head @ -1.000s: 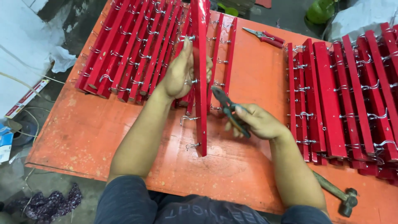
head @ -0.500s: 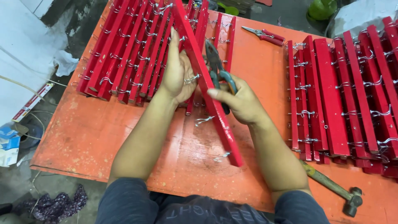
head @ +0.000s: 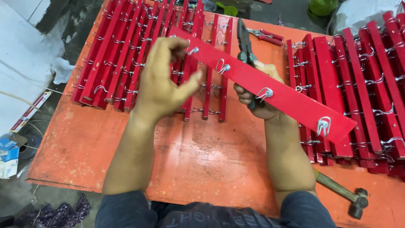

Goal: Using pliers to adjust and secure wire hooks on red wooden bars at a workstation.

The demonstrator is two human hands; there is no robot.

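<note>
Orange-red worktable (head: 202, 156), paint worn and scuffed, set on a grey concrete floor (head: 25, 42). Left of the table: white sheet or plastic, a small blue-and-white carton (head: 7, 154) at floor level. Dark cloth bundle (head: 55, 213) under the near left corner. Green objects at the top edge, too cropped to identify.

On the table, far left: a packed stack of red slats (head: 126, 55) with wire hooks, lying side by side. Right side: a second stack of red slats (head: 363, 84), same kind, also hooked. A spare pair of red-handled pliers (head: 265, 36) lies between the stacks near the far edge. Hammer (head: 341, 194) at the near right edge, wooden handle, head toward the corner.

One red slat (head: 261, 86) is lifted above the table, running diagonally from upper left down to lower right, carrying several silver wire hooks along its face.

Left hand (head: 162, 82): fingers curled over the slat's upper-left end, thumb out toward the slat's near edge; loosely clasping that end, not a tight fist.

Right hand (head: 257, 99): mostly hidden behind the slat's middle, fingers clenched around the handles of dark pliers (head: 244, 40), whose jaws point up and away past the slat's far edge. Whether this hand also supports the slat, cannot tell.
</note>
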